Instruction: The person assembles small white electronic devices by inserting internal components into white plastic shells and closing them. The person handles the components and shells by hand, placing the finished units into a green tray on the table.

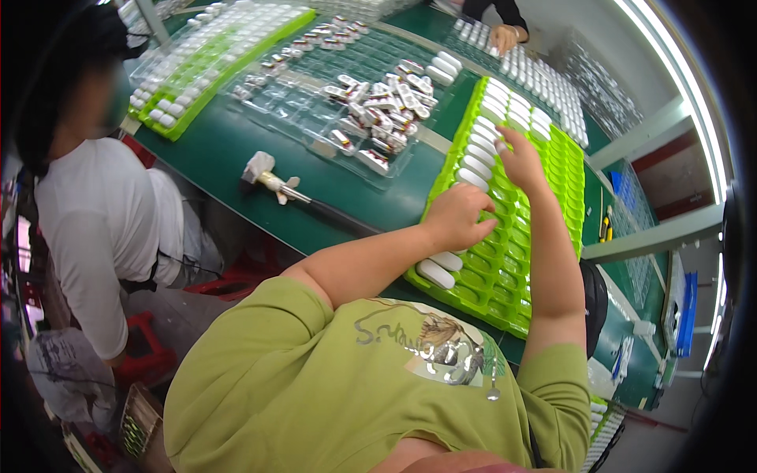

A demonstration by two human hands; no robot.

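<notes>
just one head cam here, fisheye, looking steeply down from close over the wearer's own chest and forearms, facing out across the green table (236,158) toward the far side

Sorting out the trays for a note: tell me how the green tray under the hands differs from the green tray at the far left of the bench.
The near green tray has many empty slots, with white pieces only along its left and far rows; the far green tray looks nearly full. The left hand and right hand rest on the near tray; no hand touches the far one. Both are bright green slotted trays holding white oblong pieces on the dark green bench.
</notes>
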